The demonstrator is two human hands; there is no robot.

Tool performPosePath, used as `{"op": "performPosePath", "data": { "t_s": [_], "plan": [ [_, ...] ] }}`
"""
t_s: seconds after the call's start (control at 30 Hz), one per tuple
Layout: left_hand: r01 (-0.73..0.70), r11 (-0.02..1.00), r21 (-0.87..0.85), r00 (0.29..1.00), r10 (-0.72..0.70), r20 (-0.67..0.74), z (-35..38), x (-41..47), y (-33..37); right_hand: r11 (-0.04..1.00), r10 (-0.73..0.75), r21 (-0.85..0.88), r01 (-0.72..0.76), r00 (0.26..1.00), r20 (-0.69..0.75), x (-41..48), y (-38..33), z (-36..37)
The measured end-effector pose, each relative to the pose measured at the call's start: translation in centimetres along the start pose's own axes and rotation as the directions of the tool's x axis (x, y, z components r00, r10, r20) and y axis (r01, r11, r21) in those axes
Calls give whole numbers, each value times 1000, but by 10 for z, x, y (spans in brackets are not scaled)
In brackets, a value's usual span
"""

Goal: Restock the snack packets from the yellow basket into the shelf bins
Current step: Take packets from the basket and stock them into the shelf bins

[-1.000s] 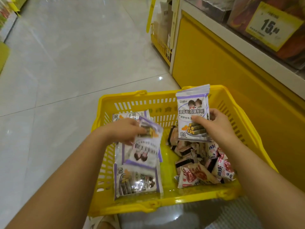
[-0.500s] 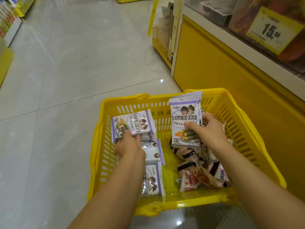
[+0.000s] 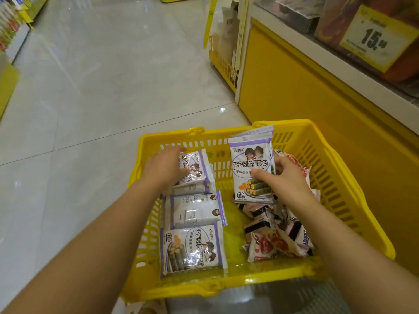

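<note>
Both my arms reach down into the basket, which sits on the floor just beside the yellow base of the shelf. My right hand holds a stack of purple-and-white packets upright over the right half of the basket. The thumb lies across the front packet and the fingers are curled round the back. How many packets are in the stack I cannot tell, only that several top edges show behind the front one. My left hand is at the far left corner of the basket and has hold of the top packet there by its left end, with the thumb on its face and the fingers over its far edge. That packet lies on others of the same kind. Two more lie flat in a row toward me along the left side, a middle packet and a near packet. On the right, below the stack, is a loose pile of smaller red, pink and black packets. Up on the shelf, a yellow price tag reads 15.
</note>
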State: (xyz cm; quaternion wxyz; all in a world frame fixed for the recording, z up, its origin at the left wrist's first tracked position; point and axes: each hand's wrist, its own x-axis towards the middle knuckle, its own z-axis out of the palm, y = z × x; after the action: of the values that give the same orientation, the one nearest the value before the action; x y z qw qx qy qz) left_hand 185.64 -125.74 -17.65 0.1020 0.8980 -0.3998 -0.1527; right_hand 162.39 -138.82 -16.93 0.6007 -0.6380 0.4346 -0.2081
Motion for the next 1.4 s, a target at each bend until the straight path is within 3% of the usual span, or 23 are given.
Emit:
{"op": "performPosePath", "data": {
  "t_s": [0.17,0.33,0.43,0.6,0.8,0.9,1.03,1.13,1.27,1.4],
  "plan": [
    [-56,992,110,937,14,349,-7,25,-10,998,10,-69,-9,1000,15,2,6,1],
    [-125,970,206,918,34,396,-5,36,-5,995,28,-96,-26,1000,13,4,5,4],
    [-138,962,237,916,33,401,-4,34,-6,999,40,-14,-40,998,41,4,4,5],
    [-107,988,111,917,55,396,2,26,-14,998,54,34,-56,996,66,2,2,10],
    [-65,957,-284,939,155,306,-30,7,-6,1000,2,18,-2,1000,2,-13,-26,-4],
    [-125,796,-593,955,259,146,-61,-11,25,997,-74,25,75,997,-34,-29,-60,-17],
    [-159,405,-900,947,319,-24,-101,-37,94,963,-225,119,243,963,-147,-60,-121,-48],
    [-90,143,-986,959,279,-47,-129,-59,153,927,-338,84,367,910,-240,-88,-165,-79],
    [-130,66,-989,950,293,-105,-164,-91,222,906,-413,-31,422,866,-283,-129,-216,-123],
    [-170,88,-982,908,401,-121,-201,-132,274,861,-509,-164,482,822,-257,-172,-254,-170]
  ]
}}
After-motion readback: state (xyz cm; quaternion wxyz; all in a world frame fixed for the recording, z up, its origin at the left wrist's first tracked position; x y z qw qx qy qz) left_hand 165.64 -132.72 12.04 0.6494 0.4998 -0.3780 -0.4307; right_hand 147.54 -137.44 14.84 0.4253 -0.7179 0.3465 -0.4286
